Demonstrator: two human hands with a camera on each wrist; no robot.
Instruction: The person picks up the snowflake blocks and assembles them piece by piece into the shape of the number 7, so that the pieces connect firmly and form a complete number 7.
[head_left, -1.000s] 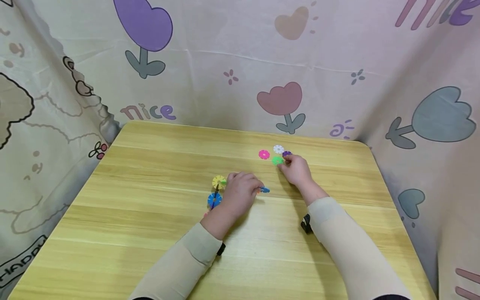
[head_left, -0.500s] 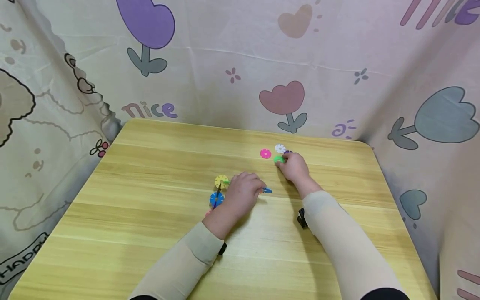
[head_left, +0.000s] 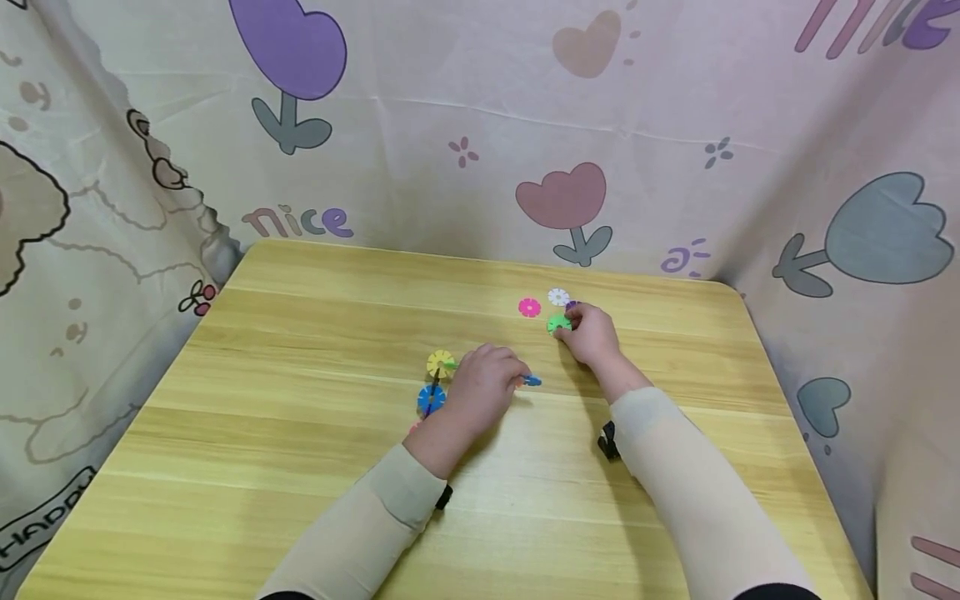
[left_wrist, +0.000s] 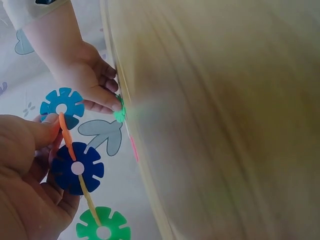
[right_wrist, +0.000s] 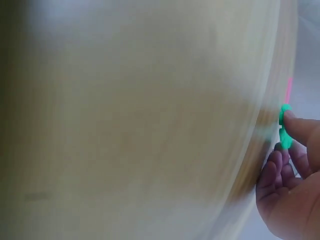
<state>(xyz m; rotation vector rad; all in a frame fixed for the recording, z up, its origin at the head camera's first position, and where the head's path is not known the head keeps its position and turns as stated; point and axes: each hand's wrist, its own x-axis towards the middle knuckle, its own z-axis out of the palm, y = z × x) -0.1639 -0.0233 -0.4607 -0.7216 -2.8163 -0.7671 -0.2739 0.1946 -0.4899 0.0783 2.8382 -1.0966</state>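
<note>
Crosswise, the disc chain's held stretch (left_wrist: 89, 165).

The word "nice" (head_left: 302, 223) is printed on the backdrop cloth (head_left: 420, 58), where cropped lettering (head_left: 873, 29) ending in "e" is also seen; "HAPPY" (head_left: 47, 518) is printed on the left-hand cloth (head_left: 112, 325).

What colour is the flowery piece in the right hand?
It's a green notched plastic disc, clearest in the head view.
</note>
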